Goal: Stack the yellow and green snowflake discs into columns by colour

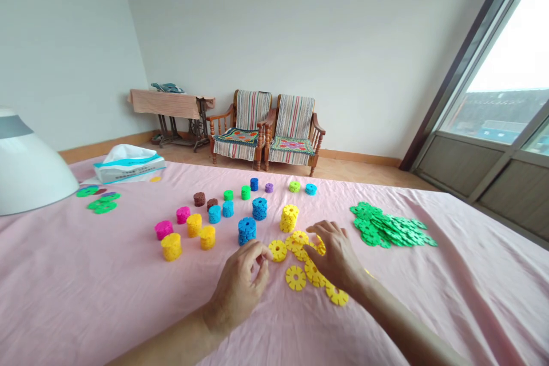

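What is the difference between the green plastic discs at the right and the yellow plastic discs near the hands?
The green notched plastic discs lie overlapped in one dense heap, while the yellow notched plastic discs are spread more loosely. The green heap has many more discs than the yellow group. The right hand is over the yellow discs, while the green discs lie apart from it. Both groups lie flat on the pink sheet.

Matt, slightly rough yellow plastic discs [295, 278] lie just beside the right hand's fingers [321, 233], on a soft, creased pink cloth sheet [86, 297] with a dull finish.
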`<action>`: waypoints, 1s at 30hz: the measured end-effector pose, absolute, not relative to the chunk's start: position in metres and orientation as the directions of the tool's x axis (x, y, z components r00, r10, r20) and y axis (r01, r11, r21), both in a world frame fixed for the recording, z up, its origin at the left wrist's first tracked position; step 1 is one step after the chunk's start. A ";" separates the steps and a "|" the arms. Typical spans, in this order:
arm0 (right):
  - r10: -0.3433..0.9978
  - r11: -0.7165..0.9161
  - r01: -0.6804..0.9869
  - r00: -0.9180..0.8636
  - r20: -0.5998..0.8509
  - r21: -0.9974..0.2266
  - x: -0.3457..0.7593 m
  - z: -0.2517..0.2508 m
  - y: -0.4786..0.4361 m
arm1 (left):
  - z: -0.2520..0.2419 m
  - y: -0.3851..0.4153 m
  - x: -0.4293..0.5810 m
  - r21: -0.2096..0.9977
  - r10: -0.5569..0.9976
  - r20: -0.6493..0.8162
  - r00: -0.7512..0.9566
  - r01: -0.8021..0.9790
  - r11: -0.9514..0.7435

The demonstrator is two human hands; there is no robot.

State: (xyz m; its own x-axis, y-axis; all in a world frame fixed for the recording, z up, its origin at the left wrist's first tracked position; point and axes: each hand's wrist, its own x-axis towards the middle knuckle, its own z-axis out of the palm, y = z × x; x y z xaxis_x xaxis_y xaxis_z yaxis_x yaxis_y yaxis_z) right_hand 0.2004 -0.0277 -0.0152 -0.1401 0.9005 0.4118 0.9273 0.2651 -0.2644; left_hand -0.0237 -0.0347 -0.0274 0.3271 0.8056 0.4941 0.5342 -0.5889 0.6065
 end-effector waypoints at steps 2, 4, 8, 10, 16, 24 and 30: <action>0.925 0.210 0.942 -0.105 0.366 -0.263 0.189 -0.013 -0.019 | -0.028 -0.034 -0.025 0.616 0.820 0.473 0.323 0.544 -0.570; 0.940 0.163 0.957 -0.076 0.333 -0.240 0.183 -0.014 -0.012 | -0.029 -0.033 -0.026 0.630 0.835 0.452 0.313 0.551 -0.547; 0.956 0.120 0.967 -0.051 0.288 -0.227 0.182 -0.020 -0.003 | -0.031 -0.030 -0.025 0.675 0.875 0.404 0.266 0.559 -0.482; 0.961 0.108 0.962 -0.036 0.275 -0.250 0.183 -0.024 0.000 | -0.031 -0.029 -0.025 0.701 0.893 0.378 0.245 0.554 -0.449; 0.960 0.087 0.922 0.022 0.278 -0.376 0.185 -0.025 -0.002 | -0.030 -0.027 -0.026 0.742 0.907 0.357 0.226 0.521 -0.422; 0.914 0.289 0.803 -0.070 0.399 -0.522 0.151 -0.012 -0.029 | -0.029 -0.027 -0.026 0.780 0.918 0.336 0.211 0.484 -0.397; 0.918 0.289 0.805 -0.080 0.389 -0.518 0.134 -0.020 -0.030 | -0.031 -0.027 -0.027 0.786 0.920 0.333 0.207 0.477 -0.393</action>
State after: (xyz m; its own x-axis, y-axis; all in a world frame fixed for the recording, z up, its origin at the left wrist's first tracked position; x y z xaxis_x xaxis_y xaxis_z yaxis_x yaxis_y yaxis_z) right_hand 0.1337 -0.0297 -0.0195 -0.0796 0.9178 0.3889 0.8052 0.2892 -0.5177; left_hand -0.0274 -0.0268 -0.0310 0.2075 0.9197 0.3334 0.4772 -0.3927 0.7862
